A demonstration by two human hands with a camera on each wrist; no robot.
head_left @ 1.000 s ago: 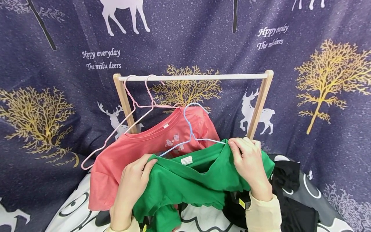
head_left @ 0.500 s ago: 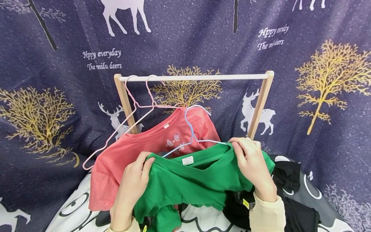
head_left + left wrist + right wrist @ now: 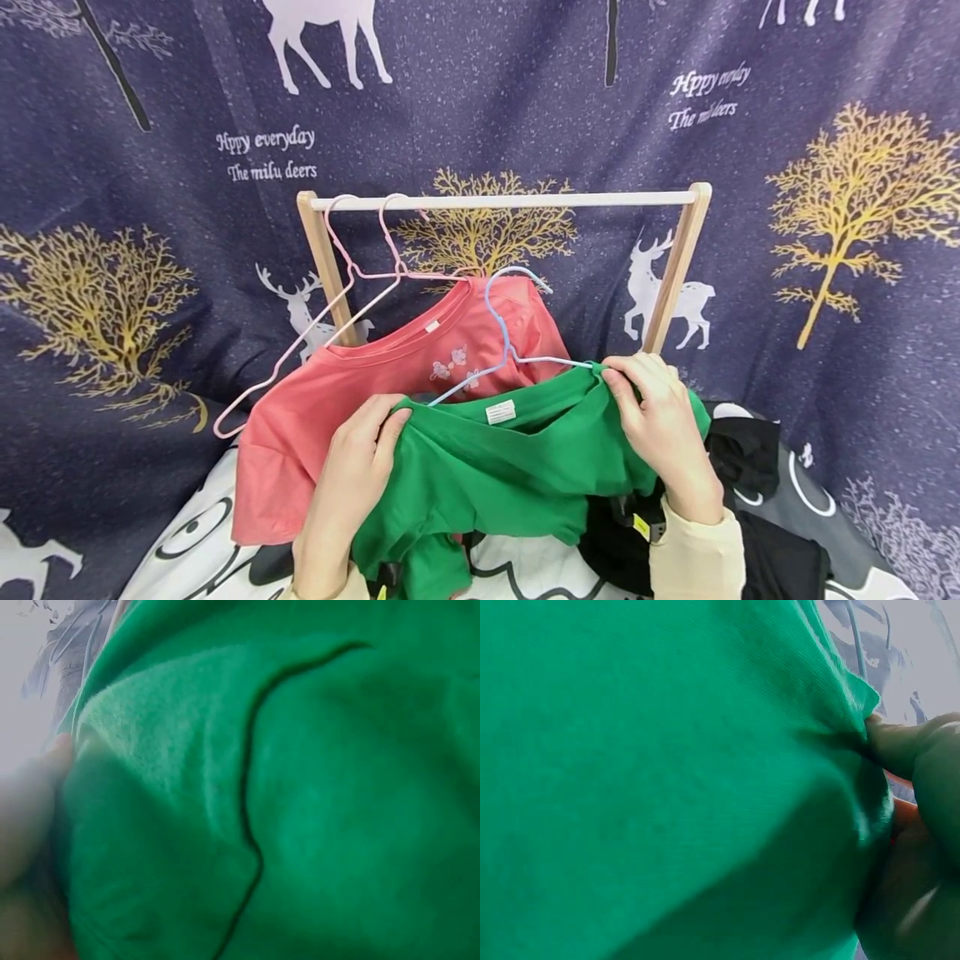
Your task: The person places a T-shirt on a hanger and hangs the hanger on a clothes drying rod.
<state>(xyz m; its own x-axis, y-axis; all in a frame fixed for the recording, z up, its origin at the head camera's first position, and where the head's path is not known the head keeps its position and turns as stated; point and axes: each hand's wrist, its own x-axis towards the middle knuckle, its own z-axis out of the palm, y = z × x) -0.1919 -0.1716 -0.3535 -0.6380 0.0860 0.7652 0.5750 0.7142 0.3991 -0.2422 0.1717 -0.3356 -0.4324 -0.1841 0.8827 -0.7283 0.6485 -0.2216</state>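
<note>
While one green shirt (image 3: 498,483) spreads at six o'clock, the left hand (image 3: 356,458), between seven and eight, and the right hand (image 3: 660,408), at four, each pinch its neckline, the edge stretched between them. One blue hanger (image 3: 507,337) pokes from the neck opening, its hook apart from the bar. Behind shows one coral shirt (image 3: 337,400); at ten, two pink hangers (image 3: 390,242) hook over the white bar (image 3: 570,200), a wide gap separating them from the right post (image 3: 677,271) towards two.
</note>
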